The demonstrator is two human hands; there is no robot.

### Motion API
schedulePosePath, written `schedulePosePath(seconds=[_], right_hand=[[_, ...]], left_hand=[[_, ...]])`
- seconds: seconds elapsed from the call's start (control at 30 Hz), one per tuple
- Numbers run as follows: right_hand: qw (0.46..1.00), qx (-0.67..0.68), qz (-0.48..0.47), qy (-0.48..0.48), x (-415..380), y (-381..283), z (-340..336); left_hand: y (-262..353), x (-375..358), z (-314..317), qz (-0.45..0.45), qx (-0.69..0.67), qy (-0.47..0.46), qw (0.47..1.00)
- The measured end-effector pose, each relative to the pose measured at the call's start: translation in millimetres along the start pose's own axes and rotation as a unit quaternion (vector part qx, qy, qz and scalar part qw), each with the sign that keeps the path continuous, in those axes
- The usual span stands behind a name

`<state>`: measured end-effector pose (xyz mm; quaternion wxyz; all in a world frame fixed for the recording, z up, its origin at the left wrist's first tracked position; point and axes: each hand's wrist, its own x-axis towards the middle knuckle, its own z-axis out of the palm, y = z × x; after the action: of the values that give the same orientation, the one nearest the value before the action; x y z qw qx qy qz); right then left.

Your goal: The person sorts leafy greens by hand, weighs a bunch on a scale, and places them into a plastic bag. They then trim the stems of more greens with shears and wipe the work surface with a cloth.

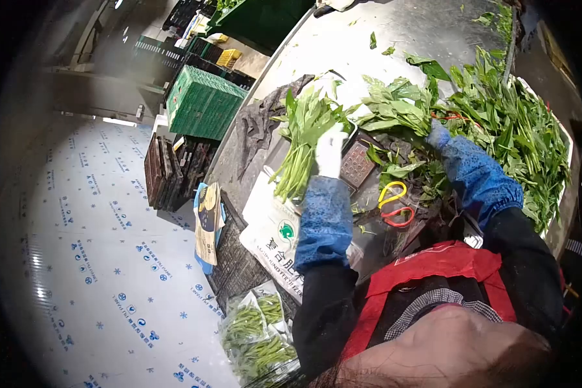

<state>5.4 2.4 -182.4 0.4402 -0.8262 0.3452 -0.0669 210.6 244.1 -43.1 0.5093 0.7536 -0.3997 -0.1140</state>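
Observation:
A bunch of leafy green vegetables (304, 139), stems toward me, is held by my left hand (330, 152) in a white glove; its fingers are partly hidden by the leaves. Beside that hand is the keypad of a scale (357, 163). My right hand (438, 134), in a bluish glove, is closed on the base of another bundle of leafy greens (398, 107) whose tips point left. Blue sleeve covers run up both forearms. Scissors (394, 204) with yellow and red handles lie between my arms, near loose leaves.
A large heap of greens (511, 136) fills the right side. A grey cloth (265, 123) and a printed white sack (275, 236) lie at the left. Bagged greens (258, 330) are near the bottom. Green crates (204, 100) stand beyond the table edge.

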Motion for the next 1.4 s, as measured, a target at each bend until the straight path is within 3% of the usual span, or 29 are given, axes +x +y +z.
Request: schedulePosePath(seconds=[0.03, 0.1, 0.13, 0.17, 0.27, 0.3, 0.37, 0.43, 0.47, 0.5, 0.6, 0.67, 0.7, 0.77, 0.87, 0.97, 1.0, 1.03, 1.07, 1.1, 1.13, 1.17, 1.23, 1.3, 1.33, 1.4], right_hand=[[0.997, -0.018, 0.019, 0.075, -1, 3, -1], [0.995, -0.034, -0.026, 0.089, -21, -19, -28], [0.993, -0.019, -0.054, 0.106, -28, -18, -36], [0.990, -0.024, -0.071, 0.119, -33, -17, -43], [0.980, -0.008, -0.148, 0.135, -58, -22, -68], [0.974, -0.017, -0.178, 0.141, -67, -21, -76], [0.971, -0.018, -0.206, 0.120, -85, -21, -93], [0.959, -0.057, -0.253, 0.116, -98, -21, -109], [0.973, -0.008, -0.215, 0.082, -105, -21, -119], [0.962, -0.053, -0.240, 0.117, -105, -15, -125], [0.952, -0.066, -0.251, 0.164, -106, -18, -149], [0.945, -0.095, -0.238, 0.205, -111, -28, -158], [0.945, -0.094, -0.236, 0.208, -112, -29, -159], [0.938, 0.109, -0.257, 0.208, -112, -26, -156], [0.913, 0.184, -0.258, 0.256, -109, -18, -151], [0.885, 0.284, -0.280, 0.240, -105, -7, -148], [0.872, 0.322, -0.286, 0.235, -107, -6, -148], [0.871, 0.322, -0.285, 0.236, -112, -2, -147], [0.881, 0.321, -0.263, 0.228, -116, 1, -148], [0.884, 0.308, -0.250, 0.245, -113, 17, -143], [0.888, 0.295, -0.237, 0.262, -109, 34, -139], [0.933, 0.174, -0.175, 0.262, -109, 53, -145], [0.961, -0.003, -0.037, 0.274, -117, 78, -158], [0.970, -0.070, 0.011, 0.231, -111, 135, -169], [0.981, -0.065, 0.020, 0.180, -123, 125, -184], [0.967, -0.223, -0.035, 0.115, -138, 100, -207]], left_hand=[[-4, -6, 27, -0.033, -0.180, -0.057, 0.982], [23, -15, 69, -0.172, -0.227, -0.158, 0.945], [5, -13, 93, -0.216, -0.274, -0.196, 0.916], [14, -15, 112, -0.257, -0.293, -0.187, 0.902], [-2, -2, 164, -0.263, -0.550, -0.215, 0.763], [21, -1, 172, -0.251, -0.595, -0.157, 0.747], [44, 10, 182, -0.227, -0.713, -0.184, 0.637], [56, 19, 199, -0.249, -0.699, -0.124, 0.659], [62, 21, 208, -0.261, -0.677, -0.090, 0.682], [87, 18, 209, -0.276, -0.665, -0.086, 0.688], [142, 7, 217, -0.297, -0.678, -0.122, 0.662], [137, 12, 242, -0.263, -0.666, -0.124, 0.687], [126, 16, 250, -0.293, -0.644, -0.143, 0.692], [103, 29, 264, -0.361, -0.595, -0.211, 0.687], [130, 28, 253, -0.481, -0.490, -0.275, 0.673], [133, 30, 274, -0.407, -0.629, -0.129, 0.650], [138, 31, 288, -0.336, -0.707, -0.043, 0.621], [132, 29, 281, -0.278, -0.723, -0.149, 0.615], [130, 31, 279, -0.298, -0.726, -0.113, 0.610], [128, 33, 279, -0.318, -0.728, -0.077, 0.603], [153, 24, 260, -0.310, -0.601, -0.051, 0.735], [149, 33, 263, -0.252, -0.676, -0.117, 0.683], [163, 29, 243, -0.288, -0.645, -0.082, 0.703], [158, 38, 236, -0.302, -0.642, -0.066, 0.702], [158, 42, 234, -0.321, -0.642, -0.048, 0.695], [149, 40, 235, -0.316, -0.669, -0.103, 0.664]])
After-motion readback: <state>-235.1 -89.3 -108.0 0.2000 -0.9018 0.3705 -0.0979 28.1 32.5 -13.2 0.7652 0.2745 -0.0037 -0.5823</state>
